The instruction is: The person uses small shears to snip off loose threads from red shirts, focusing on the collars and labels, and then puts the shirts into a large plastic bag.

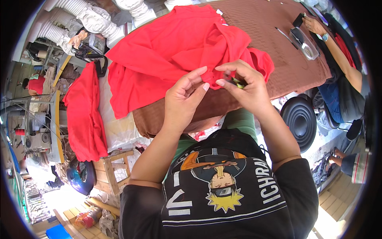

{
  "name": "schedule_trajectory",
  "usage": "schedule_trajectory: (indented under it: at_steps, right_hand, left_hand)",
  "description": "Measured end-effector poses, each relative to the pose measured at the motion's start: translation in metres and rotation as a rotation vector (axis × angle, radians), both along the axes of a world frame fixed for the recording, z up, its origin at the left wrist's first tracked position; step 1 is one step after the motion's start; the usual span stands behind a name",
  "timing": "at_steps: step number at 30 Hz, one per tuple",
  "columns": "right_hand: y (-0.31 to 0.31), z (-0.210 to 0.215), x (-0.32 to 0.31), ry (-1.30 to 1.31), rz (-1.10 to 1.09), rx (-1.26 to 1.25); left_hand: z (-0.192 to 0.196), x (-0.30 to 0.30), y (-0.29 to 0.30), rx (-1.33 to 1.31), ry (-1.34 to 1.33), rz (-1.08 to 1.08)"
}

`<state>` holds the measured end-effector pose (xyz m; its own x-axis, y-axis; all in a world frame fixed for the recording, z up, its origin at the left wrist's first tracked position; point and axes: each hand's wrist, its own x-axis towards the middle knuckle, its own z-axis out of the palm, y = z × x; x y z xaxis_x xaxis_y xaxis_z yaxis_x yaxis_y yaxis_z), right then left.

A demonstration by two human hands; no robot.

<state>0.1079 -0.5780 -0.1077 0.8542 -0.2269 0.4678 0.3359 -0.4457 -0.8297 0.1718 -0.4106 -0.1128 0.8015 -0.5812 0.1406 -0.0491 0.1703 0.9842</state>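
A red garment (pixel 167 55) lies bunched across the brown cloth-covered table in front of me. My left hand (pixel 184 97) is over its near edge, thumb and index fingertip apart, with nothing visible between them; its other fingers are partly curled. Close beside it, my right hand (pixel 248 85) curls around a small black and yellow-green tool (pixel 238 83), mostly hidden by the fingers, so its exact kind does not show. The right thumb and index fingertip reach toward the left hand, above the red fabric.
Another red garment (pixel 85 115) hangs over the table's left side. On the brown cover (pixel 274 24) at the far right lie a clear plastic case (pixel 304 44) and a pen-like stick. Another person's arm (pixel 342 59) reaches in there. A black round stool (pixel 299 123) stands at right, white balusters (pixel 93 20) far left.
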Motion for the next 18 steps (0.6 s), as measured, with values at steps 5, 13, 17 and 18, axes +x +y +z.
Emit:
schedule_trajectory:
  at_steps: [5, 13, 17, 18]
  right_hand:
    - [0.002, -0.012, 0.011, -0.072, -0.013, -0.062]
    - [0.005, -0.002, 0.001, -0.047, -0.02, -0.292]
    - [0.005, -0.001, -0.002, -0.033, -0.036, -0.365]
    - [0.006, 0.0, -0.004, -0.021, -0.037, -0.383]
  left_hand:
    - [-0.001, 0.0, -0.004, -0.019, 0.012, 0.025]
    - [-0.001, -0.003, -0.008, 0.168, -0.349, 0.134]
    - [0.001, -0.002, -0.01, 0.31, -0.563, 0.18]
    - [0.001, -0.001, -0.009, 0.346, -0.579, 0.169]
